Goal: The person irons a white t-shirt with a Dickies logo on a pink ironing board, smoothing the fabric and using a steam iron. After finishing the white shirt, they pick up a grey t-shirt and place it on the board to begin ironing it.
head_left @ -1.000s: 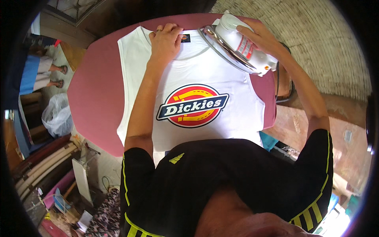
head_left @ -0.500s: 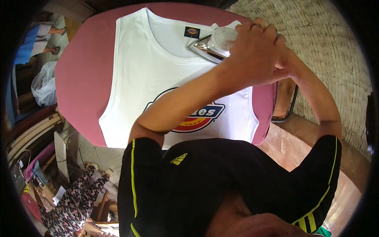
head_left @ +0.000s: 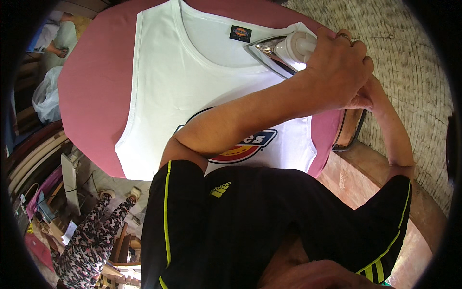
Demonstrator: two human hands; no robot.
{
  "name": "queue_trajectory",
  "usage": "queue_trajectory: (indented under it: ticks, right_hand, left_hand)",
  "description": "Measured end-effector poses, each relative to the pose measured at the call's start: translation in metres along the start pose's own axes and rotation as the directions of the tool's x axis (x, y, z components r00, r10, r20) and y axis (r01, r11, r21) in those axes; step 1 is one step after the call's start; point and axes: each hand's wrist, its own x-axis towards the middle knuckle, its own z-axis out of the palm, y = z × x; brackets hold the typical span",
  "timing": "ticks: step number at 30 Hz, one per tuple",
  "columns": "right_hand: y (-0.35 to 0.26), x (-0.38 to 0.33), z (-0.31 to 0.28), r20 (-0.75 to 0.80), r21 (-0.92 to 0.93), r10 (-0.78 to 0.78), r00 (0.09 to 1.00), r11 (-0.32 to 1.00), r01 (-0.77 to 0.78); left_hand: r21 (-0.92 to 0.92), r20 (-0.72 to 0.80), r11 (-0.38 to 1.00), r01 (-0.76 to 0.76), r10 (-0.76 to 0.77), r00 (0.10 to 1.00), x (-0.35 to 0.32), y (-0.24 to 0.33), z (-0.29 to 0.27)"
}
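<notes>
A white sleeveless shirt (head_left: 159, 77) lies spread on a dusty-pink padded ironing board (head_left: 96, 86). It has a dark neck label (head_left: 239, 33) and a coloured print (head_left: 240, 147) on the chest, partly hidden by my left forearm. A clothes iron (head_left: 288, 48), silver and white, rests on the shirt's right shoulder strap, its tip toward the neckline. My left hand (head_left: 339, 65) reaches across and closes over the iron's handle, which is mostly covered. Right behind it, my right hand (head_left: 358, 102) meets the left near the iron's rear; its fingers are hidden.
A dark metal frame (head_left: 356, 135) shows beside the board's right edge. Behind is a rough, ridged pale surface (head_left: 399, 62). At left are a clear plastic bag (head_left: 47, 98), stacked curved boards (head_left: 38, 156) and another person's patterned trousers (head_left: 89, 245). Another person's foot (head_left: 58, 51) shows at upper left.
The iron and both my hands have slid right along the shoulder strap, away from the neck label. The whole view has also shifted slightly.
</notes>
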Motion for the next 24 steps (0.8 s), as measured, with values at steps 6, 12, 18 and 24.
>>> queue_trajectory:
  ticks: [6,12,18,24]
  right_hand:
    - [-0.008,0.035,0.009,-0.036,0.007,-0.042,0.998,0.999,0.042]
    - [-0.014,0.075,0.017,-0.099,0.036,-0.032,0.995,0.999,0.035]
    - [-0.02,0.101,0.029,-0.189,0.064,0.055,0.98,0.997,-0.043]
    - [-0.031,0.106,0.035,-0.299,0.077,0.12,0.947,0.992,-0.102]
  left_hand:
    - [-0.099,0.079,0.995,-0.005,0.013,0.997,0.011,-0.025,-0.038]
    - [-0.084,0.003,0.993,-0.083,0.084,0.996,-0.006,-0.081,-0.058]
    - [-0.031,-0.014,0.996,0.086,-0.086,0.996,-0.013,-0.097,-0.062]
    - [-0.132,-0.033,0.985,0.106,-0.112,0.993,-0.012,-0.093,-0.07]
